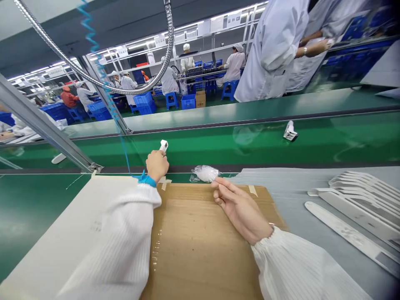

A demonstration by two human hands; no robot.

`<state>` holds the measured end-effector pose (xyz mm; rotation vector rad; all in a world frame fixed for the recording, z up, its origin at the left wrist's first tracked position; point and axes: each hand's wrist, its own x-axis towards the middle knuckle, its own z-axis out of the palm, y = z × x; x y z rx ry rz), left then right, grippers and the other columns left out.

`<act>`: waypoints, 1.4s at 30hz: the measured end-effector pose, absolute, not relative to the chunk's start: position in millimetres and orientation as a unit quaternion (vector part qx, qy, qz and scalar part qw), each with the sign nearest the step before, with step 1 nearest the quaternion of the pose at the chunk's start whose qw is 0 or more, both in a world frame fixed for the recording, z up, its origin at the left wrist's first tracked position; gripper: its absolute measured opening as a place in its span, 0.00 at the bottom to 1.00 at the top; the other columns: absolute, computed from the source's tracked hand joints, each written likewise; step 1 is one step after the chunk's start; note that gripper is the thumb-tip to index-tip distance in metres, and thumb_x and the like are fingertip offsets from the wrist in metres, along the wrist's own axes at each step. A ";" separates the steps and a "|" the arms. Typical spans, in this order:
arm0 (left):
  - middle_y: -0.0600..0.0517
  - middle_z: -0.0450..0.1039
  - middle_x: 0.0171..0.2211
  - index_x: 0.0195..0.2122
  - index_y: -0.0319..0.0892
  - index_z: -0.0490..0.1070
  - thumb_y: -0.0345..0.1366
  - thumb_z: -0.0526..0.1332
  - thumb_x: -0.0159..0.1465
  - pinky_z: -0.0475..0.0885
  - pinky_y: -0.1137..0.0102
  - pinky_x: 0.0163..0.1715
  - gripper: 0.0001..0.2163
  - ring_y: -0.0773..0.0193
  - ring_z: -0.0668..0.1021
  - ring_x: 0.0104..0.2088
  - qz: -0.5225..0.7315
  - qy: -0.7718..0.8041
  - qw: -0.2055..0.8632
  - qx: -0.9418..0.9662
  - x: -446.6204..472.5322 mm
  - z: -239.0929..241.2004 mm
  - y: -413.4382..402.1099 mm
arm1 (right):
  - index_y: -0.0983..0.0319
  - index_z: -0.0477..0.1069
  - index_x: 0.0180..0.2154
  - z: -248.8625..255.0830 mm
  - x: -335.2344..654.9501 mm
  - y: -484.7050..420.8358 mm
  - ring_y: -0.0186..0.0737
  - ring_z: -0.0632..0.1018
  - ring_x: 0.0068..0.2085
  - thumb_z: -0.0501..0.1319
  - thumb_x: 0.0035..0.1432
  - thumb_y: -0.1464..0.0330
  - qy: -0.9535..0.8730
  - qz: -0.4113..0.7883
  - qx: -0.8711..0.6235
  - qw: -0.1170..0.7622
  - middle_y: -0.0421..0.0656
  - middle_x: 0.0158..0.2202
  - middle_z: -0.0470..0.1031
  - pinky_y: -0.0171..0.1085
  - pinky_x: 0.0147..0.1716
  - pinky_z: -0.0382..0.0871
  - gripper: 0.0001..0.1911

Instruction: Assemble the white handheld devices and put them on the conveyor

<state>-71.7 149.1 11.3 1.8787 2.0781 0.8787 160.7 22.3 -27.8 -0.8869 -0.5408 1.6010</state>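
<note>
My left hand (157,167) reaches out over the green conveyor belt, its fingers closed on a small white plastic part (163,145) that sticks out past them. A blue band (146,179) circles the left wrist. My right hand (238,204) hovers over the brown cardboard (193,250), fingers stretched out and loosely bent, with nothing visible in them. Just beyond its fingertips is a crumpled clear plastic bag (205,173) at the belt's near edge. Whether the fingertips touch the bag I cannot tell.
Several long white plastic parts (359,204) lie on the grey sheet at the right. Another small white part (290,131) is on the conveyor belt (206,146). A metal post (50,125) stands left; a flexible metal hose (170,41) hangs above. Co-workers (271,54) stand beyond the belt.
</note>
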 end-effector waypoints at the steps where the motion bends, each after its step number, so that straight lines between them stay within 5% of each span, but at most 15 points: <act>1: 0.36 0.75 0.51 0.45 0.32 0.76 0.28 0.56 0.68 0.65 0.50 0.57 0.10 0.49 0.76 0.53 0.297 0.697 0.102 0.645 -67.2 8.5 138.5 | 0.58 0.82 0.40 -28.0 160.7 22.4 0.33 0.73 0.35 0.79 0.45 0.61 -0.233 0.686 -0.378 0.576 0.42 0.40 0.80 0.33 0.36 0.70 0.19; 8: 0.45 0.79 0.47 0.41 0.41 0.76 0.29 0.60 0.66 0.72 0.61 0.54 0.07 0.56 0.79 0.50 0.285 0.632 0.162 0.702 -22.7 -21.2 66.3 | 0.58 0.81 0.40 -28.4 160.8 23.0 0.33 0.73 0.34 0.79 0.44 0.64 -0.233 0.684 -0.383 0.575 0.41 0.39 0.80 0.34 0.37 0.70 0.19; 16: 0.40 0.71 0.62 0.67 0.39 0.59 0.29 0.52 0.70 0.61 0.50 0.64 0.24 0.51 0.74 0.60 0.240 0.615 0.073 0.747 -9.3 -27.1 41.1 | 0.60 0.79 0.40 -27.4 160.3 22.8 0.34 0.72 0.33 0.79 0.43 0.65 -0.236 0.687 -0.375 0.577 0.42 0.38 0.81 0.35 0.36 0.67 0.20; 27: 0.38 0.75 0.57 0.62 0.38 0.64 0.43 0.49 0.68 0.70 0.47 0.57 0.24 0.41 0.77 0.56 0.282 0.587 0.033 0.758 -25.5 -47.5 52.4 | 0.52 0.77 0.33 -29.4 155.9 22.5 0.42 0.77 0.33 0.77 0.40 0.64 -0.280 0.659 -0.386 0.581 0.35 0.35 0.82 0.44 0.40 0.70 0.16; 33: 0.59 0.73 0.55 0.62 0.70 0.54 0.52 0.49 0.64 0.72 0.41 0.55 0.23 0.40 0.76 0.54 0.346 0.605 0.054 0.715 -22.6 -45.3 55.8 | 0.45 0.76 0.32 -40.1 157.2 28.9 0.56 0.81 0.52 0.76 0.31 0.69 -0.302 0.664 -0.399 0.555 0.27 0.35 0.83 0.51 0.52 0.71 0.23; 36: 0.64 0.71 0.56 0.60 0.75 0.54 0.52 0.49 0.64 0.71 0.41 0.55 0.22 0.41 0.76 0.53 0.369 0.604 0.053 0.704 -19.0 -36.7 51.6 | 0.46 0.76 0.36 -40.2 158.1 26.4 0.55 0.80 0.55 0.76 0.33 0.66 -0.323 0.656 -0.404 0.550 0.28 0.39 0.84 0.50 0.54 0.71 0.23; 38: 0.62 0.72 0.55 0.58 0.72 0.58 0.51 0.49 0.63 0.72 0.40 0.53 0.21 0.41 0.77 0.50 0.375 0.605 0.057 0.700 -17.7 -34.5 51.3 | 0.46 0.75 0.37 -36.1 160.1 23.1 0.54 0.82 0.52 0.74 0.38 0.60 -0.360 0.629 -0.434 0.535 0.30 0.42 0.84 0.50 0.50 0.74 0.19; 42: 0.44 0.75 0.51 0.52 0.49 0.68 0.48 0.51 0.64 0.73 0.43 0.52 0.19 0.43 0.79 0.45 0.377 0.601 0.066 0.702 -17.9 -37.6 54.9 | 0.47 0.76 0.40 -16.9 177.4 26.0 0.49 0.84 0.46 0.68 0.50 0.56 -0.461 0.547 -0.497 0.491 0.35 0.46 0.84 0.47 0.43 0.76 0.13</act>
